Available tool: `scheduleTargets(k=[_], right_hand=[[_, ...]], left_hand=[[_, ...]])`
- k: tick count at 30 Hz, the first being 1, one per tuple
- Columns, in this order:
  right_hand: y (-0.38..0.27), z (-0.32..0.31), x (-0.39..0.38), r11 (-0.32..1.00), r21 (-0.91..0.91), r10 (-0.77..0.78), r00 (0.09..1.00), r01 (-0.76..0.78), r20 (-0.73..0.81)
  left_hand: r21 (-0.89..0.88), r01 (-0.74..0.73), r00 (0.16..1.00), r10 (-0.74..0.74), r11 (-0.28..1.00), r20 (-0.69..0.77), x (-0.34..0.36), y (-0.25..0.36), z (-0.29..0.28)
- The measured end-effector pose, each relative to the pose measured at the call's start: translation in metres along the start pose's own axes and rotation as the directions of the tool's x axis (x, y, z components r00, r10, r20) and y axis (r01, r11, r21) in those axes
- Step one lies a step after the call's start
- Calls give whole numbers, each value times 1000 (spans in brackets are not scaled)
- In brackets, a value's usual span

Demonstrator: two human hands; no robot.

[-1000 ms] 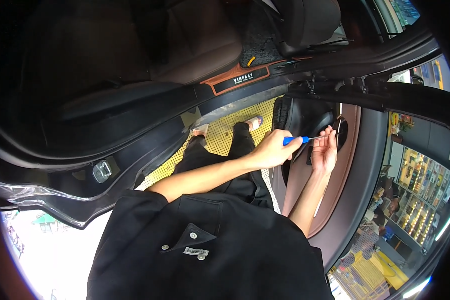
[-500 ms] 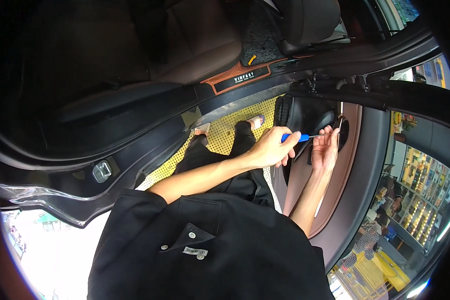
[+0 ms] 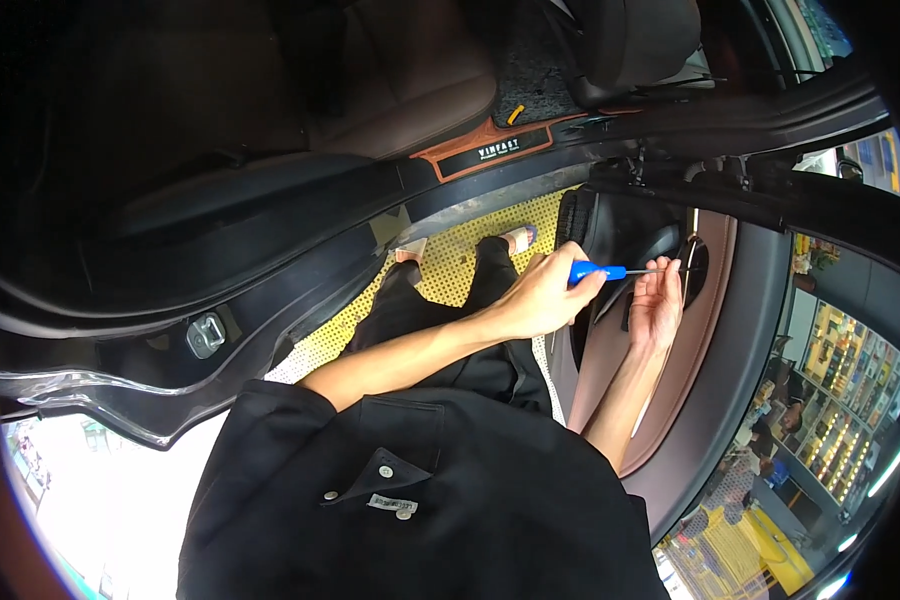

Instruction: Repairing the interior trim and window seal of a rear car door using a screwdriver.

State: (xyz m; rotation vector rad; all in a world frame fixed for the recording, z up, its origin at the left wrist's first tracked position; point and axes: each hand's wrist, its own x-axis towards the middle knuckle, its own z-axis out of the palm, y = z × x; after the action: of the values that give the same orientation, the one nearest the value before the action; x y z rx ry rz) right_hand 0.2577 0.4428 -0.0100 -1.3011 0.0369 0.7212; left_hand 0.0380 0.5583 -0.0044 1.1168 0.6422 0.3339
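My left hand (image 3: 540,295) is closed round the blue handle of a screwdriver (image 3: 602,271), its thin metal shaft pointing right toward the car door. The fingertips of my right hand (image 3: 656,315) are pinched at the shaft near its tip, with the palm turned up. The tip reaches the dark inside door handle recess (image 3: 698,262), set in the brown door panel (image 3: 610,385); its exact contact point is too small to make out. A light trim strip (image 3: 694,222) runs along the panel beside my right fingers.
Brown car seats (image 3: 410,110) and a door sill with wood-look trim (image 3: 430,160) lie ahead. A small yellow object (image 3: 516,114) rests on the carpet inside. Under my feet is a yellow perforated mat (image 3: 450,280). A metal latch (image 3: 206,335) sits on the left bodywork.
The view has shifted slightly. My left hand has turned a little round the screwdriver handle, and the shaft now lies more level. My right hand stays at the shaft.
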Motion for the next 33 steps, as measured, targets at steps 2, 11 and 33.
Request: scheduleTargets(k=[2,11,33], right_hand=[[-1,1,-1,1000,20,16,999,-17,47],[2,-3,1,999,-51,11,1000,-12,-24],[-6,0,3,997,75,14,996,-20,88]], left_hand=[[-77,155,986,-150,985,74,0,10,-3],[171,-233,968,245,957,-54,-4,6,-2],[110,40,995,-50,993,86,13,25,-12]])
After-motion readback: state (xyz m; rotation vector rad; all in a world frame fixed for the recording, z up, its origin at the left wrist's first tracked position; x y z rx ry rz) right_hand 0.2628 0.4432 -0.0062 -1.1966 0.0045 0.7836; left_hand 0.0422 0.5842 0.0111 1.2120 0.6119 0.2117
